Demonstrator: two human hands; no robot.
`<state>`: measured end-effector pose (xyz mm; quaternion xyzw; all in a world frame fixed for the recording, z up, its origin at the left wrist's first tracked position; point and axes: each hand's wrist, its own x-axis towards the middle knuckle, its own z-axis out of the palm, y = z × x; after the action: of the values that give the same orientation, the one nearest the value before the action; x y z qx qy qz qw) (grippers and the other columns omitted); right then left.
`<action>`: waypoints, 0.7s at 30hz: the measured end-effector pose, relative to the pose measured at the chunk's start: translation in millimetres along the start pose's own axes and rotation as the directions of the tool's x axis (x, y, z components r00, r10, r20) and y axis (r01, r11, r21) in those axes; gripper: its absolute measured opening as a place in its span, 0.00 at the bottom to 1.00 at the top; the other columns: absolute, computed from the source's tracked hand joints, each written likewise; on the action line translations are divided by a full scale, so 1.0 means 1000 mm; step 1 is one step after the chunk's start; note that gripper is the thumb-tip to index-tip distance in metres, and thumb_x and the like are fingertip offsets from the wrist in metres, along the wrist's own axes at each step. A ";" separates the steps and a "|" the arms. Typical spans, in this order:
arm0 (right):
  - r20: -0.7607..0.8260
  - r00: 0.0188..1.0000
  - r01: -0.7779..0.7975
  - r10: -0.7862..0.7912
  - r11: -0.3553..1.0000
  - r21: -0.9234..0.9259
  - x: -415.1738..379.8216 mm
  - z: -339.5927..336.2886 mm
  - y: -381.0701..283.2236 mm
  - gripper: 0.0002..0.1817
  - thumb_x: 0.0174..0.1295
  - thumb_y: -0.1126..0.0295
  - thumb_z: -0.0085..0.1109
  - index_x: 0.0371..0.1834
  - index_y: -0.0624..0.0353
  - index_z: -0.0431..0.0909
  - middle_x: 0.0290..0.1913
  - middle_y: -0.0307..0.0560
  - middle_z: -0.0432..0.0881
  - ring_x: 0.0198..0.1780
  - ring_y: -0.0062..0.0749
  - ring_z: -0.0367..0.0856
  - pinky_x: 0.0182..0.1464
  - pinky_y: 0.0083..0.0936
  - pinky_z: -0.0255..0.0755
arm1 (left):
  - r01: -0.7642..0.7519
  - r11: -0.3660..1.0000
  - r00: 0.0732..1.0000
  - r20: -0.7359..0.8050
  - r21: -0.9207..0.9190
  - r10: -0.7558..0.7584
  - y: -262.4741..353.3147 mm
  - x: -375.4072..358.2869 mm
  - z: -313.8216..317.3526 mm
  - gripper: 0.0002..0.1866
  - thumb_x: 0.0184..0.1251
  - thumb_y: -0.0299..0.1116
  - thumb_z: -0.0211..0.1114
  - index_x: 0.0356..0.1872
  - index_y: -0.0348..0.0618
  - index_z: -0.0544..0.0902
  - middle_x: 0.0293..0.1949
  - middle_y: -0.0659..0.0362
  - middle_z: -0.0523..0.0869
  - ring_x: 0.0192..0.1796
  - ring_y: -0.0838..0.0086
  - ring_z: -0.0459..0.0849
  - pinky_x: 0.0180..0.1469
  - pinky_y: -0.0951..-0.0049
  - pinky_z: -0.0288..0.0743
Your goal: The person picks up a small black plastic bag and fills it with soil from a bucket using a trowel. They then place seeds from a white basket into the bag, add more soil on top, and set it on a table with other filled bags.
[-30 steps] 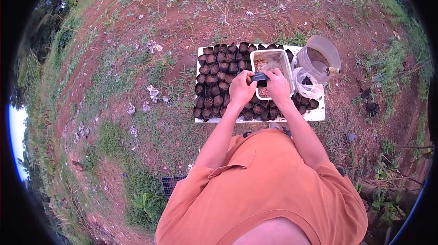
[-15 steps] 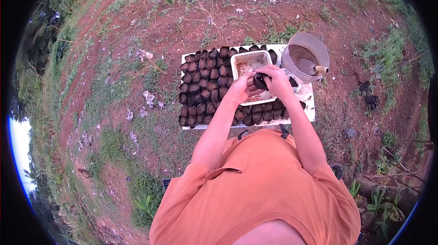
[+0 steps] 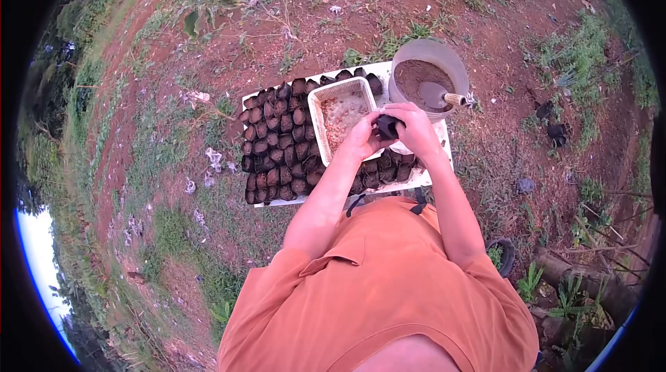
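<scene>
Both hands hold one small black bag (image 3: 388,126) between them, at the right edge of a white basket. My left hand (image 3: 364,137) has its fingers around the bag's left side. From the right, my right hand (image 3: 414,125) grips the same bag. The basket (image 3: 316,112) has reddish and whitish bits in it. Rows of black bags filled with brown soil (image 3: 275,142) stand on a white board (image 3: 444,143). Just beyond my right hand is a translucent bucket (image 3: 460,70) with soil and a scoop (image 3: 451,99) in it.
Reddish ground (image 3: 243,32) with grass and weeds surrounds the board. Black pieces (image 3: 556,133) lie on the ground at the right. A dark pot (image 3: 504,255) with green leaves stands near my right side, and branches (image 3: 596,282) lie at the lower right.
The view has shifted, so the board, basket and bucket appear further left and slightly turned. My hands have moved off the basket's middle to its right edge, still with the black bag.
</scene>
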<state>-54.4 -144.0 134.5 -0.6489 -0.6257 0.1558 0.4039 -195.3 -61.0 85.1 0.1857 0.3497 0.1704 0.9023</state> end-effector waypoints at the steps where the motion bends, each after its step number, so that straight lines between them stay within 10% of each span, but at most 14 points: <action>1: 0.001 1.000 -0.005 0.005 1.000 0.002 0.000 -0.006 0.003 0.18 0.48 0.84 0.56 0.43 0.62 0.85 0.48 0.50 0.85 0.54 0.47 0.81 0.60 0.38 0.74 | -0.011 1.000 1.000 0.007 -0.025 0.011 -0.003 0.005 0.003 0.19 0.80 0.45 0.50 0.57 0.42 0.75 0.53 0.52 0.81 0.56 0.63 0.82 0.58 0.51 0.81; 10: -0.099 0.995 0.011 -0.001 0.995 0.099 0.001 -0.050 0.042 0.14 0.51 0.81 0.61 0.42 0.62 0.84 0.45 0.51 0.85 0.52 0.48 0.82 0.56 0.38 0.76 | -0.091 0.994 0.993 -0.085 -0.066 0.086 -0.008 0.031 0.043 0.18 0.80 0.44 0.49 0.55 0.41 0.76 0.51 0.51 0.80 0.54 0.62 0.83 0.57 0.51 0.82; 16: -0.086 0.994 -0.051 0.062 0.991 0.122 0.012 -0.093 0.081 0.20 0.63 0.66 0.61 0.58 0.57 0.79 0.53 0.55 0.82 0.58 0.49 0.78 0.63 0.41 0.70 | -0.128 0.943 0.991 -0.071 -0.309 0.111 0.001 0.060 0.052 0.18 0.80 0.44 0.49 0.54 0.39 0.76 0.52 0.47 0.82 0.54 0.57 0.83 0.57 0.49 0.82; 19: -0.049 0.986 -0.158 0.158 0.816 -0.556 0.010 -0.087 0.122 0.21 0.64 0.58 0.61 0.54 0.60 0.79 0.54 0.53 0.82 0.60 0.45 0.77 0.63 0.44 0.70 | -0.030 0.905 0.993 0.088 -0.424 0.074 0.008 0.074 0.038 0.21 0.79 0.45 0.49 0.56 0.35 0.74 0.53 0.44 0.81 0.54 0.53 0.82 0.55 0.53 0.83; 21: 0.097 0.937 -0.187 0.336 0.715 -0.674 0.015 -0.082 0.133 0.22 0.64 0.57 0.61 0.55 0.59 0.79 0.53 0.53 0.82 0.60 0.45 0.77 0.63 0.44 0.70 | -0.011 0.879 0.993 0.097 -0.477 0.065 0.014 0.079 0.043 0.23 0.77 0.47 0.51 0.55 0.33 0.74 0.53 0.43 0.79 0.53 0.52 0.81 0.52 0.57 0.85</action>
<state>97.3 -142.1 94.8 -0.8105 -0.5808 0.0514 0.0555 -113.1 -23.7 75.6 -0.0252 0.2432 0.2581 0.9347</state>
